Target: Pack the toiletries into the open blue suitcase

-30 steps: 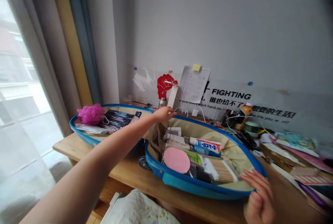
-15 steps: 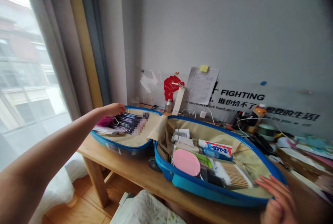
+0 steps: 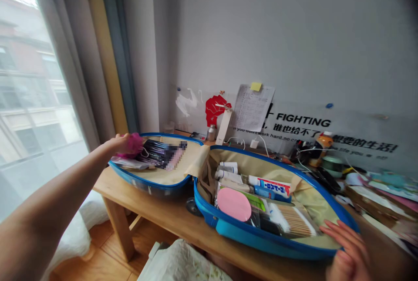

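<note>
A blue suitcase (image 3: pixel 281 246) with a beige lining lies open in two halves on the wooden desk. At the far end of its left half, my left hand (image 3: pixel 120 143) is closed on a magenta mesh bath puff (image 3: pixel 134 146), fingertips partly hidden. Beside the puff lie a dark clear-wrapped brush set (image 3: pixel 156 152) and a white packet (image 3: pixel 130 164). Over the front right rim, my right hand (image 3: pixel 349 246) rests with fingers stretched inward. The right half holds a pink oval item (image 3: pixel 234 204), a toothpaste box (image 3: pixel 274 186), white tubes (image 3: pixel 229 175) and a pack of cotton swabs (image 3: pixel 295 220).
Behind the suitcase stand a small metallic bottle (image 3: pixel 211 132), a white upright stand (image 3: pixel 224 127) and cables. Papers (image 3: pixel 380 198) and assorted items crowd the desk's right side. A chair with a pale cover (image 3: pixel 183 261) is in front; a curtain (image 3: pixel 98 54) hangs left.
My left hand has shifted left and toward me, and the magenta puff now shows raised at its fingers. The right hand has hardly moved.
</note>
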`<state>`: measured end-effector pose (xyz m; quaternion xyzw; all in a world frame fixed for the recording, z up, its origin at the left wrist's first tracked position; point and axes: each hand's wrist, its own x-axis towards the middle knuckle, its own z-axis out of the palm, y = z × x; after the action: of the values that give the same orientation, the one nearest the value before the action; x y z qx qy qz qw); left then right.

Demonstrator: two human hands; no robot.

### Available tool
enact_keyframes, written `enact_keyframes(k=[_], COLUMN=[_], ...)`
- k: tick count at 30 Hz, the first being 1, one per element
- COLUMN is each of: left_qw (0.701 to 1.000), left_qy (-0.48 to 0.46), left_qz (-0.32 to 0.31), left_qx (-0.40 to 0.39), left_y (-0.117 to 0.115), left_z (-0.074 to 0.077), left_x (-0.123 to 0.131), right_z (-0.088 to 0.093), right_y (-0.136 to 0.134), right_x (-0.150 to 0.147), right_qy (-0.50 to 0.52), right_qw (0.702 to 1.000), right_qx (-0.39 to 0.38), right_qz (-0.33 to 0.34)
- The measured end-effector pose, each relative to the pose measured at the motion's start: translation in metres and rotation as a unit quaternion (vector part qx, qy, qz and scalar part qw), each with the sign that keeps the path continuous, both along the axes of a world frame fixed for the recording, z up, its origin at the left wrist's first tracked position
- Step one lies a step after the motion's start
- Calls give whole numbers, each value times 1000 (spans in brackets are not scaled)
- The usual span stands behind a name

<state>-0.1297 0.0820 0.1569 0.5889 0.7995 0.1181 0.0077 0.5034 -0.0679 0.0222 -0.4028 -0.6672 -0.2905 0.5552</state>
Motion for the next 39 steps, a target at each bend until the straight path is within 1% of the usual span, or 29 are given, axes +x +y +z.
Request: enact_keyframes(k=[2,4,6,9,11,12,14,16,17,19,21,24,27,30,32,34,36,39], left_qw=[999,998,998,996,992,989,981,968,958,935,913,893,886,880,868,847,826,810], left_qy=[14,20,17,3,-17,-31,-66,-112,-135,-171,-193,-207,-205,-194,-184,-172,-161,-154], left_qz=[34,53,55,37,6,-16,-74,-161,-209,-296,-355,-400,-415,-430,-454,-489,-521,-545], left_qx=[1,8,28,84,127,145,169,157,140,94,56,17,-10,-47,-81,-116,-141,-152], left_y=[-5,-10,-14,-13,-9,-6,1,6,7,5,1,-5,-11,-14,-16,-15,-13,-9], left_z=[0,4,12,31,46,53,63,66,64,56,45,28,11,-9,-22,-31,-36,-34], left_x=[4,9,16,38,63,80,122,175,203,262,316,381,425,450,458,460,457,449], right_z=[-1,-1,-2,-4,-6,-6,-6,-5,-5,-4,-3,-3,-3,-3,-3,-2,-1,-1], right_y=[0,0,0,-1,-1,-1,-1,-1,-1,-2,-3,-4,-4,-5,-5,-6,-6,-6], right_x=[0,1,2,3,4,4,4,2,2,0,0,0,-1,-2,-3,-3,-4,-4], right_qy=[0,1,4,4,3,7,15,20,21,25,29,24,26,29,28,27,26,27], right_qw=[1000,1000,1000,1000,1000,999,999,999,999,999,999,999,999,999,999,999,999,999], right_qx=[-7,-12,-15,-19,-23,-24,-22,-17,-16,-20,-25,-29,-31,-34,-36,-37,-37,-36], right_qz=[4,11,16,18,21,23,25,26,28,32,33,31,29,28,30,28,25,23])
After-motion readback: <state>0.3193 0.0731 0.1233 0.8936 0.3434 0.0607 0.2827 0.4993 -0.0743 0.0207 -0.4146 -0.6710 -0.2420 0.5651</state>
